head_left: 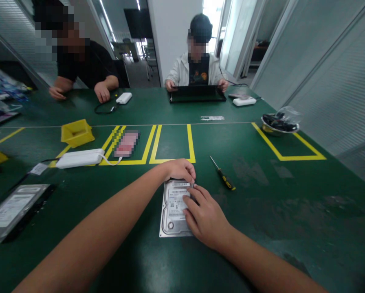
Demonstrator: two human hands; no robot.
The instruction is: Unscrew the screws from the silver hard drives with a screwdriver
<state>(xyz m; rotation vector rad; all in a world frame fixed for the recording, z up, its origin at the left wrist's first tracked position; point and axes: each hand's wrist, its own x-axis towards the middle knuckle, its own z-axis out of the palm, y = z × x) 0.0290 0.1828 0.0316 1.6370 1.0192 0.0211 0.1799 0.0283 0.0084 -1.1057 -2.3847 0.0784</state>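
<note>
A silver hard drive (174, 211) with a white printed label lies on the green table in front of me. At its far edge, my left hand (179, 169) is closed, with thumb and forefinger drawn together at the far right corner; any small item between them is too hidden to make out. My right hand (208, 217) rests over the drive's right side, its fingers apart and reaching across the label and toward that same corner. To the right lies a screwdriver (223, 177) with a black and yellow handle, apart from both hands.
Another hard drive (14, 209) lies at the left. Beyond are a white power strip (80, 158), a yellow bin (77, 133), a phone (126, 143) and a metal bowl (280, 126) of dark parts. Two people sit across the table; one holds a black panel (197, 94).
</note>
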